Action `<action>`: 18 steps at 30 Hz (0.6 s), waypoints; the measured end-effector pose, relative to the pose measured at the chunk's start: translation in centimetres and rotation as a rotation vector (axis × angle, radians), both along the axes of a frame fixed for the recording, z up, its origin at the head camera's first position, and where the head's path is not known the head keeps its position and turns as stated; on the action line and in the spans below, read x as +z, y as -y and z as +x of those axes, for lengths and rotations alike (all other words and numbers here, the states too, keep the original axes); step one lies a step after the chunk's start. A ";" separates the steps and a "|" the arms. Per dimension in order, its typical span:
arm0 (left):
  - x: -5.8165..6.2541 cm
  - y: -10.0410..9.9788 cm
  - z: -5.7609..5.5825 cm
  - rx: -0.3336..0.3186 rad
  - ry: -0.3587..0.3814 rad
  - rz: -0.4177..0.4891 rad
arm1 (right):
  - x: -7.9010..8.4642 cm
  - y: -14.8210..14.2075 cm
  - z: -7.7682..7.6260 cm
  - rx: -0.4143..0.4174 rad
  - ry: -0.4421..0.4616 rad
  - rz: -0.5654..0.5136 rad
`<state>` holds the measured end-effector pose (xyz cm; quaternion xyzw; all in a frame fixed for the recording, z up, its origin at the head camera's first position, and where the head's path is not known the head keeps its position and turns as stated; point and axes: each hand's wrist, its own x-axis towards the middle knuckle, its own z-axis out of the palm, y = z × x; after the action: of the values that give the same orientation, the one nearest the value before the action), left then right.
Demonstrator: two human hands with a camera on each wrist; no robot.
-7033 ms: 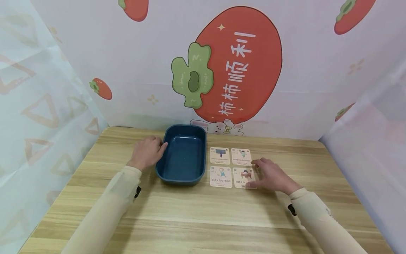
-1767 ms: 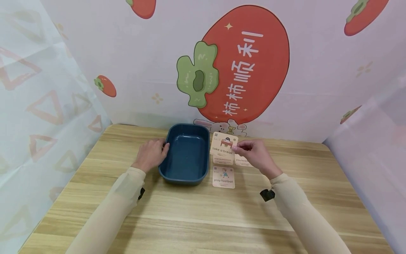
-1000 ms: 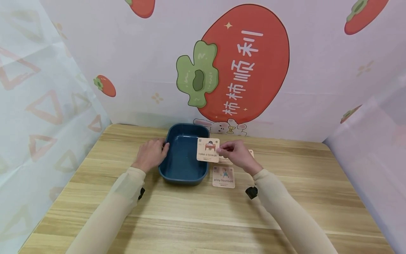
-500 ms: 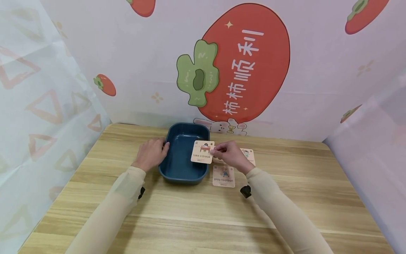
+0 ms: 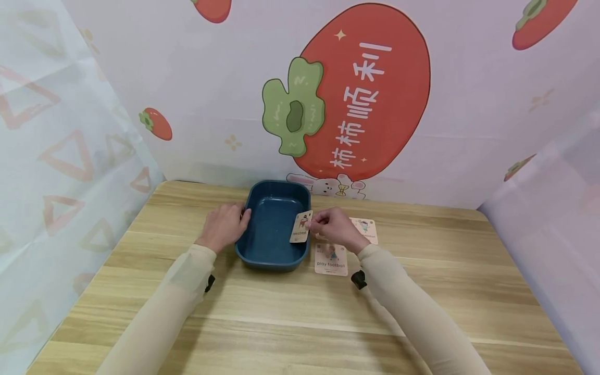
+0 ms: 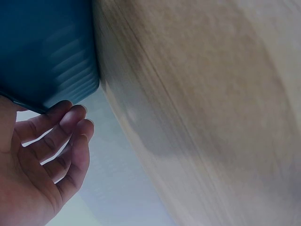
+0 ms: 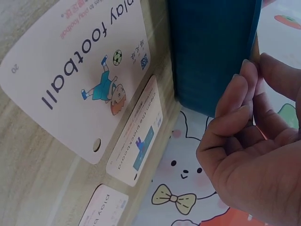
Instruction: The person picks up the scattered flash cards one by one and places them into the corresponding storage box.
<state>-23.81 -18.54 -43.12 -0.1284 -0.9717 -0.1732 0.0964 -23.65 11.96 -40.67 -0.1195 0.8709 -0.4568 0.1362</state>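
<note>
My right hand (image 5: pixel 338 227) pinches the "take a break" flash card (image 5: pixel 300 227) between thumb and fingers. The card is tilted on edge over the right side of the blue plastic bin (image 5: pixel 269 229). In the right wrist view the right hand (image 7: pixel 256 150) is at the bin's rim, with most of the card hidden. My left hand (image 5: pixel 224 225) grips the bin's left rim; in the left wrist view its fingers (image 6: pixel 70 117) curl against the outer wall. Right of the bin lie the "play football" card (image 5: pixel 330 264), the badminton card (image 5: pixel 367 229) and the partly covered "clean the blackboard" card (image 7: pixel 141 136).
A wooden table (image 5: pixel 281 323) carries the bin and cards. Behind it hangs a white backdrop (image 5: pixel 201 94) with a large persimmon print (image 5: pixel 394 99); its sides continue along the left and right of the table.
The right hand has picked up the "take a break" card from the table and carried it left to the bin, where it has turned steeper. The left hand stays at the bin.
</note>
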 end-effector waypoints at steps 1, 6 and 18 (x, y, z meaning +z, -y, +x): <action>0.0 0.0 0.0 0.000 0.001 0.000 | 0.0 0.0 0.0 -0.002 0.003 0.000; 0.1 0.0 0.1 0.000 0.005 0.002 | 0.1 0.4 0.0 -0.025 0.005 0.009; 0.1 -0.1 0.0 0.025 0.028 0.012 | 0.2 0.4 0.3 -0.067 0.009 0.027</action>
<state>-23.85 -18.42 -43.03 -0.1131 -0.9734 -0.1798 0.0859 -23.39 11.57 -40.47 -0.0866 0.8800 -0.4496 0.1262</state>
